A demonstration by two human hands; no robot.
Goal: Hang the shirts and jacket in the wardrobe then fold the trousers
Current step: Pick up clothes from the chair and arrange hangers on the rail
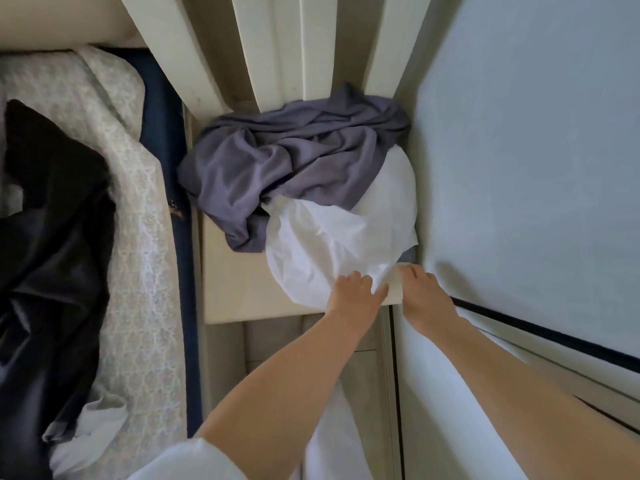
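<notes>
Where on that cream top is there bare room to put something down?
The front-left corner of the cream top is bare, bordered by the purple garment, the white garment and the bed. Back and right are covered; left hand and right hand grip the white garment's near edge.

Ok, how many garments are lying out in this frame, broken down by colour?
White: 1, the white garment on the cream surface, held by the left hand and right hand.
Grey-purple: 1, the grey-purple garment heaped behind it.
Black: 1, the black garment on the bed.
Total: 3. The pale cloth by the black garment may be part of it; cannot tell.
</notes>
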